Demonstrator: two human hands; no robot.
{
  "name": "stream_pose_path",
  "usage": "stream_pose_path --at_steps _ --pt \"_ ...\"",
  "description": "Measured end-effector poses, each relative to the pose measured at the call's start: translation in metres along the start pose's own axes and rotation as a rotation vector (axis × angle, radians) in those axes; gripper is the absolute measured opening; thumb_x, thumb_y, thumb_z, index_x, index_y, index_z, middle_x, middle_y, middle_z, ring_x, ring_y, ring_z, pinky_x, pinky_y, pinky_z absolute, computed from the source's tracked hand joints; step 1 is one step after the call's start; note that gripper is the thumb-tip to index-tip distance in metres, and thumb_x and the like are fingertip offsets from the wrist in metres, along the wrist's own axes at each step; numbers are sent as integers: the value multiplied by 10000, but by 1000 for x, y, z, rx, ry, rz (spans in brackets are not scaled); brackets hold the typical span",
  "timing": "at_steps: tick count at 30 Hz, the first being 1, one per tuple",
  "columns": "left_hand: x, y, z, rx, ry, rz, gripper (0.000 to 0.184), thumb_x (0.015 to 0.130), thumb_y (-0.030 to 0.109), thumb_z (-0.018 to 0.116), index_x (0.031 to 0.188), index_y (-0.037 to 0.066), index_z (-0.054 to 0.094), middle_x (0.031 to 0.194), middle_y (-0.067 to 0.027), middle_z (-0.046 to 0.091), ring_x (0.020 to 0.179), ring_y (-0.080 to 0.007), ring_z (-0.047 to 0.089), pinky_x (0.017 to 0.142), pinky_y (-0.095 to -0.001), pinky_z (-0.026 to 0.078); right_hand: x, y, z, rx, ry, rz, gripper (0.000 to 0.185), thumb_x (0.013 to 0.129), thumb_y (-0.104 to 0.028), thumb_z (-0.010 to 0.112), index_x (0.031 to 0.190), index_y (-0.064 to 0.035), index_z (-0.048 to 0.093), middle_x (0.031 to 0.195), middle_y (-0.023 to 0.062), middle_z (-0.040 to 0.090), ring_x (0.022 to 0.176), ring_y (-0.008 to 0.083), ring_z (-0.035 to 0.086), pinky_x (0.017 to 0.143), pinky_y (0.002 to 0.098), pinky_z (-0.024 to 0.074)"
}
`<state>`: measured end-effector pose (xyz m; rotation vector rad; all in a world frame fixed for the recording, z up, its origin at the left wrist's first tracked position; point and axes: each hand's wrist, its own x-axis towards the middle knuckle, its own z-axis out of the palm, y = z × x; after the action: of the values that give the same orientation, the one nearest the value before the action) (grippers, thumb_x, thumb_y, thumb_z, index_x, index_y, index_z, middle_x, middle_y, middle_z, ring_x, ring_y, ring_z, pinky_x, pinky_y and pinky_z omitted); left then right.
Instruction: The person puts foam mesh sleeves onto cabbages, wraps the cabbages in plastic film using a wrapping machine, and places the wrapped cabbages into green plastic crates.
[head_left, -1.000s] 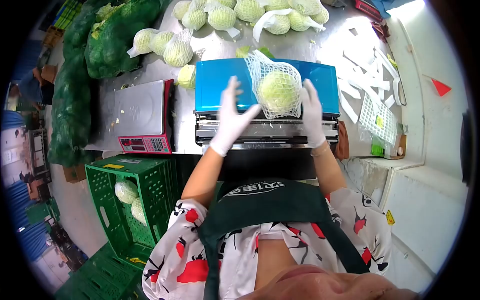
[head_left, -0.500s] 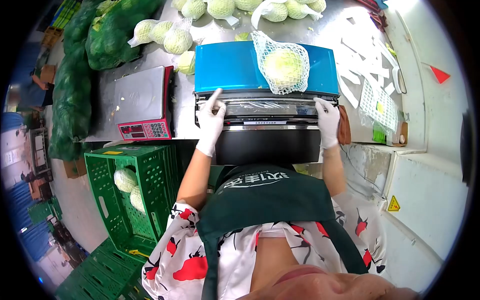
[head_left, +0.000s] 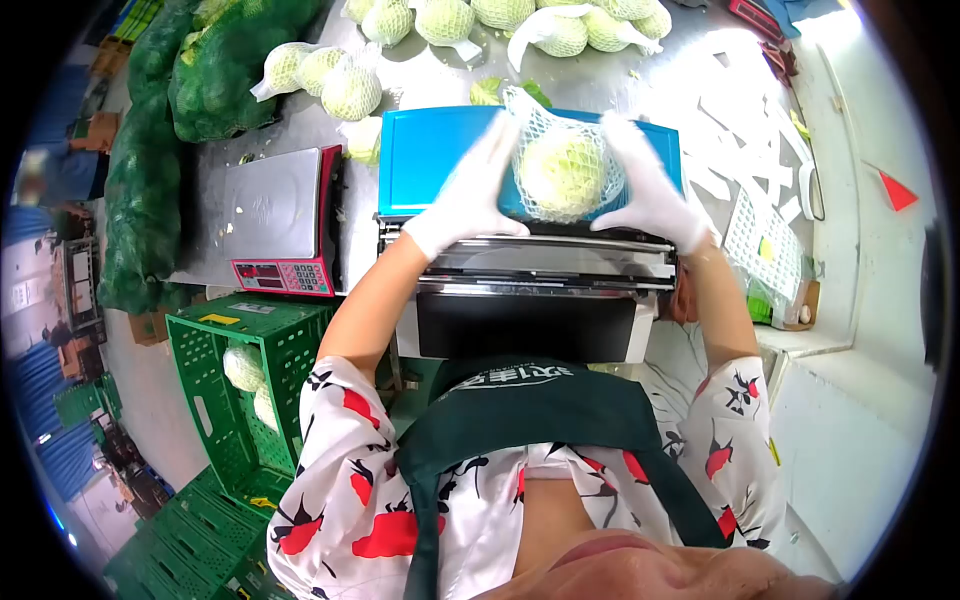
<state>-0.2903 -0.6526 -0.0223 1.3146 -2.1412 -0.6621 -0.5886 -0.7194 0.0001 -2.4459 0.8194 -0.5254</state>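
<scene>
A pale green cabbage (head_left: 562,175) in a white foam net sits on the blue top (head_left: 430,150) of a film-wrapping machine. My left hand (head_left: 468,195), in a white glove, is beside the cabbage on its left, fingers stretched out. On the other side, my gloved right hand (head_left: 652,190) is spread, its thumb pointing in under the cabbage's edge. Both hands are slightly blurred, and I cannot tell whether they touch the net. Just in front of them run the machine's metal bars (head_left: 560,262), with a black panel (head_left: 520,328) nearest my apron.
Left of the machine stands a red scale (head_left: 272,210). Netted cabbages (head_left: 445,22) line the back, and green mesh sacks (head_left: 145,190) lie far left. A green crate (head_left: 250,395) holding cabbages is below. White foam nets (head_left: 735,120) are piled on the right.
Both hands have left the front bars of the machine, moving forward to either side of the netted cabbage. Their fingers have spread apart. My view has shifted slightly.
</scene>
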Motion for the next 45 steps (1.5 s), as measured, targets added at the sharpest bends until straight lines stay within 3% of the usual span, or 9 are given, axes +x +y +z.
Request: stream_pose_path --at_steps 6,22,28,32,35,36,40,43,45 --pt "8 -9 21 -447 -42 -231 1245 603 351 939 1563 10 223 1439 -280 485 1338 -390 497 1132 -415 402 14 -7 37 531 -31 305 1038 688 -282 909 1494 46 345 1457 189 492 1347 265 482 1141 340 361" --pt "-173 67 50 -1202 -610 -927 774 939 580 594 1406 -30 497 1203 -136 674 1051 -192 662 806 -334 567 -116 -148 99 1430 -332 1123 604 996 -442 586 1374 26 535 1303 81 625 1145 127 608 983 277 472" --pt "-212 57 72 -1598 -454 -1077 695 1007 492 544 1458 -26 439 1291 -111 633 1131 -178 635 986 -311 500 -124 -120 118 1883 -443 1241 582 1020 -392 564 1406 39 501 1362 119 597 1210 187 594 1063 330 449" --pt "-240 64 69 -1163 -180 -742 563 965 159 648 1460 -5 435 1221 -127 678 1148 -212 652 983 -314 512 -162 -135 116 1234 -307 1130 479 1013 -334 597 1327 27 585 1302 120 634 1153 198 614 973 318 480" --pt "-257 53 61 127 111 -89 447 939 58 608 1378 122 550 986 -147 717 868 -273 721 793 -332 584 -214 -141 139 258 -74 541 383 995 -264 632 1191 65 644 1045 117 719 1010 175 663 891 335 522" --pt "-266 56 56 29 -135 -347 358 976 77 583 1333 106 569 981 -134 720 806 -273 725 688 -313 570 -222 -155 154 547 153 850 269 1003 -228 609 1029 31 675 751 56 681 753 167 660 709 328 529" --pt "-244 86 27 -546 1 -947 232 1032 93 497 1224 43 617 915 -178 709 796 -311 712 686 -291 539 -172 -182 117 1125 562 1242 335 1045 -189 541 757 -33 611 560 -31 469 508 88 467 506 258 363" --pt "-299 51 91 -783 -77 -692 232 1020 114 486 1159 27 651 902 -210 704 831 -360 704 758 -362 555 -244 -148 174 211 181 692 340 1035 -211 550 754 -24 590 560 -33 441 508 99 479 488 277 368" --pt "-305 49 118 -523 -405 -708 274 977 190 511 1071 7 692 933 -253 693 916 -430 672 842 -479 538 -271 -144 201 239 -268 633 314 897 -266 648 1146 -75 649 830 181 671 813 400 675 707 456 538"
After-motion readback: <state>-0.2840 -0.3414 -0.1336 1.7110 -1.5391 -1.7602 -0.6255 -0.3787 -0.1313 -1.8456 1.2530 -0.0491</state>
